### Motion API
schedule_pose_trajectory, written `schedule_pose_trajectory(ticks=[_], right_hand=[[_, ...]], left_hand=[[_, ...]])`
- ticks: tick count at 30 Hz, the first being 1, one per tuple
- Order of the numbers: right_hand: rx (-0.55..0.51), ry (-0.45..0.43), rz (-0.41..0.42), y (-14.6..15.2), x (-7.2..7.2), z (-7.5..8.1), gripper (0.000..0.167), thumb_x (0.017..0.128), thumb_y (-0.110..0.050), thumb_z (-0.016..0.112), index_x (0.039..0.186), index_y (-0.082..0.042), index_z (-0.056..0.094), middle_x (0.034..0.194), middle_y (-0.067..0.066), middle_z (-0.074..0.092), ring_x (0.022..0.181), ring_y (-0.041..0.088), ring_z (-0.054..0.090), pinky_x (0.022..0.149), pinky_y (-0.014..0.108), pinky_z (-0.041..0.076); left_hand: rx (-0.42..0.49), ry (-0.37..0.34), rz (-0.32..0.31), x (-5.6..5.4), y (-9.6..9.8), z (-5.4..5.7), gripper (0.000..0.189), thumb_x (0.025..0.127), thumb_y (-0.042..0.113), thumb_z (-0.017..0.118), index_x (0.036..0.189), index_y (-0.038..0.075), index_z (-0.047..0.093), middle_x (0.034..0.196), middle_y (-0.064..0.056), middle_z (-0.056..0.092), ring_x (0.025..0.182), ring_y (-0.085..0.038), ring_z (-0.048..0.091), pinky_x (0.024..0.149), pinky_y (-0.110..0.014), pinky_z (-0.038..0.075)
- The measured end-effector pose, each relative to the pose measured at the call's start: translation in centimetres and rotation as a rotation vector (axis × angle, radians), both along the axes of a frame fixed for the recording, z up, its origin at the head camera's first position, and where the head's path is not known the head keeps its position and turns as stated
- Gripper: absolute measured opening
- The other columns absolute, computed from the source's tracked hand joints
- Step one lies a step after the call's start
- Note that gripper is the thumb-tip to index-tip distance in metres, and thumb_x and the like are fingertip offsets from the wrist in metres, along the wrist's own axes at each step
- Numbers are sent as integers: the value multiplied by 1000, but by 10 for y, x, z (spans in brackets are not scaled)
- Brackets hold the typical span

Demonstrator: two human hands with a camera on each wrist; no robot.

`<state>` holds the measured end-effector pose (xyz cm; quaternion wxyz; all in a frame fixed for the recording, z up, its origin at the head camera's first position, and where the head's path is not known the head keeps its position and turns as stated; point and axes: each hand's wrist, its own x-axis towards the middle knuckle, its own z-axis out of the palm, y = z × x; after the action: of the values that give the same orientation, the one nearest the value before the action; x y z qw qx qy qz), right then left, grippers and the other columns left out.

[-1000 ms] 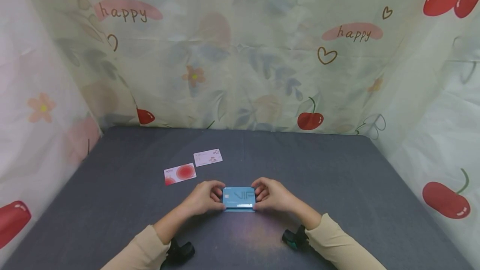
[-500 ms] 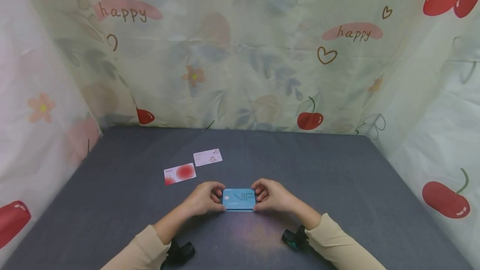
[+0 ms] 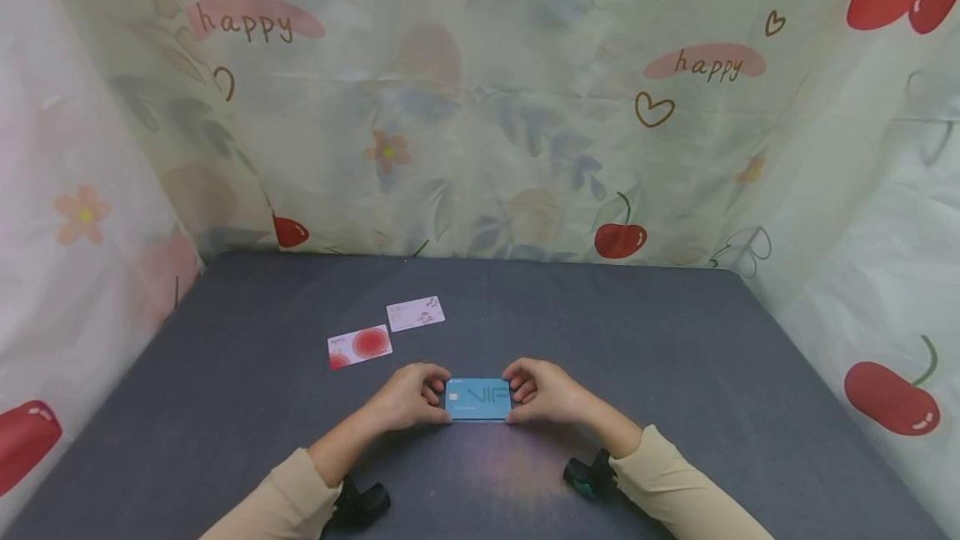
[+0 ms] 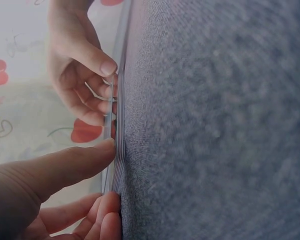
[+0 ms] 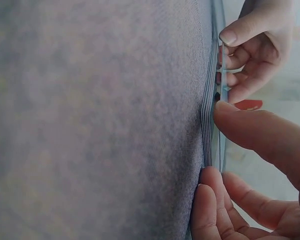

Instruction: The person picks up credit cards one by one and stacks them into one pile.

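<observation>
Card stack (image 3: 477, 400) — lower faces hidden, hands (image 3: 407, 397) (image 3: 551, 393) gripping

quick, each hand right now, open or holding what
Left hand: closed, holding the left end of the blue VIP card.
Right hand: closed, holding its right end.

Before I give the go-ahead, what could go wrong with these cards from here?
A gap shows between the blue card and the stack beneath, so they may settle out of line. The left hand and right hand hold opposite ends, so uneven pressure could skew the card.
</observation>
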<state>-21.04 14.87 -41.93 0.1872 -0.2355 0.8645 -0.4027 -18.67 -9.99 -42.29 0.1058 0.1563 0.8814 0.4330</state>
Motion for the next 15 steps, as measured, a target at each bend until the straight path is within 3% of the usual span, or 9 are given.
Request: schedule_pose_trajectory(ticks=[15], right_hand=[[23, 12, 25, 1, -1, 0, 50, 72, -9, 79, 113, 4, 54, 99, 11, 57, 84, 16, 55, 71, 20, 50]], left_hand=[[-24, 33, -24, -1, 0, -1, 51, 67, 8, 81, 111, -8, 61, 87, -9, 58, 73, -14, 52, 63, -17, 44]])
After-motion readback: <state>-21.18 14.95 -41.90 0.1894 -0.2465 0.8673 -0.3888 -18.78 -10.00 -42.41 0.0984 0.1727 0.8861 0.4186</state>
